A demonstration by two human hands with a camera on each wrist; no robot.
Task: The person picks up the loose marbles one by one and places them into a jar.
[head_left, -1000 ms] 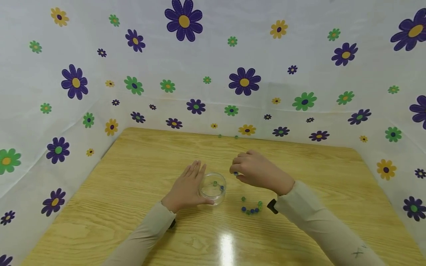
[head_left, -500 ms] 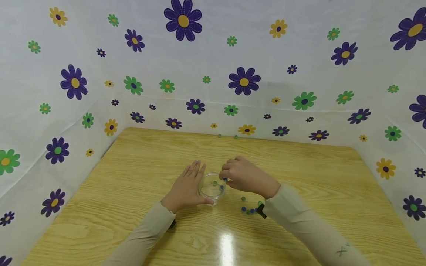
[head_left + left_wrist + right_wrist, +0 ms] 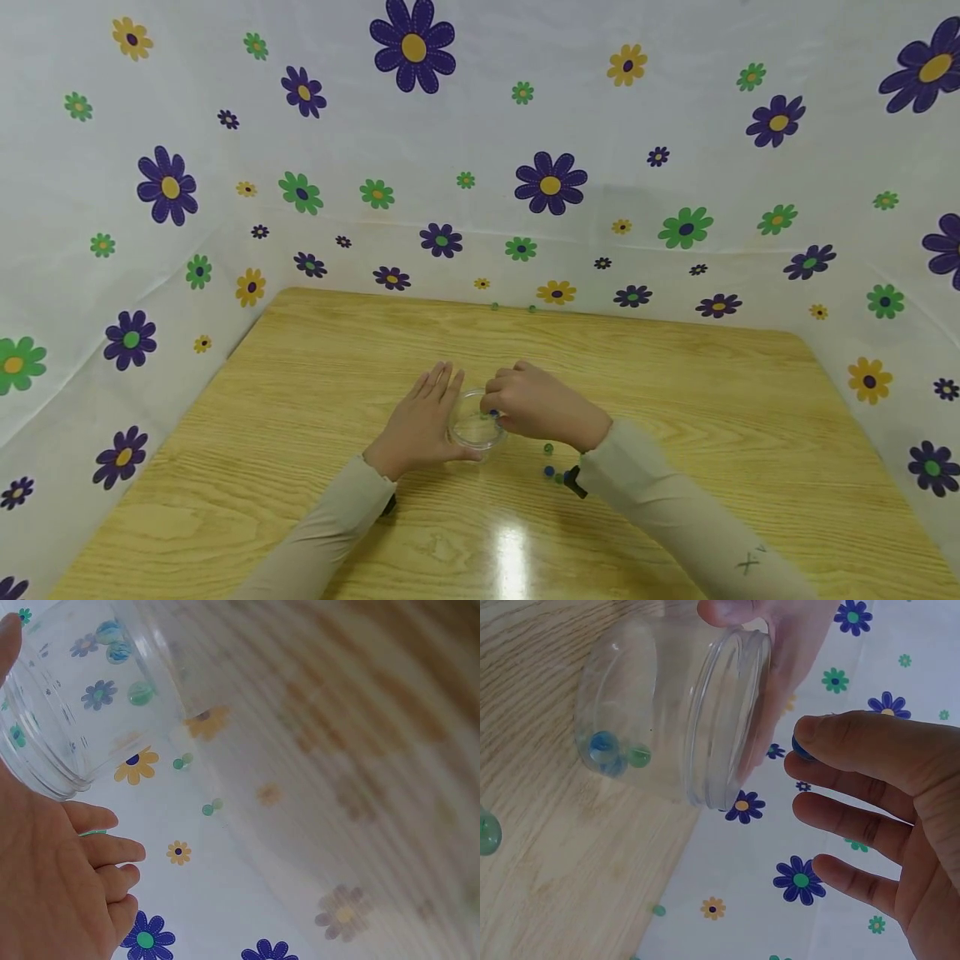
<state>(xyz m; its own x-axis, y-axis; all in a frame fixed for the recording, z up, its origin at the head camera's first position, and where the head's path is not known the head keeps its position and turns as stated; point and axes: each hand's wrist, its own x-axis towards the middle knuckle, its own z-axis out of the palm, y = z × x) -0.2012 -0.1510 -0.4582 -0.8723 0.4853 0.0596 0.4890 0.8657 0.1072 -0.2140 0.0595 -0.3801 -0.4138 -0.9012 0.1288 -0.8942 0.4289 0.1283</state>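
Note:
In the head view a clear plastic jar (image 3: pixel 477 442) stands upright on the table. My left hand (image 3: pixel 422 423) rests against its left side, fingers straight and thumb spread along the near side. My right hand (image 3: pixel 542 406) is over the jar's mouth, pinching a blue marble (image 3: pixel 802 751) between thumb and index finger; its other fingers are loosely bent. At the jar's bottom lie blue marbles (image 3: pixel 118 652) and a green marble (image 3: pixel 139 693). On the table right of the jar sit a loose green marble (image 3: pixel 548 448) and a blue marble (image 3: pixel 549 472); others are partly hidden behind my right wrist.
Two small green marbles, one of them a far marble (image 3: pixel 532 309), lie at the table's back edge. A flower-printed white cloth (image 3: pixel 480 208) closes off the back and both sides of the wooden table (image 3: pixel 337 350).
My right hand has moved left and toward me, carrying the blue marble from right of the jar to over its mouth. The left hand and jar have stayed in place.

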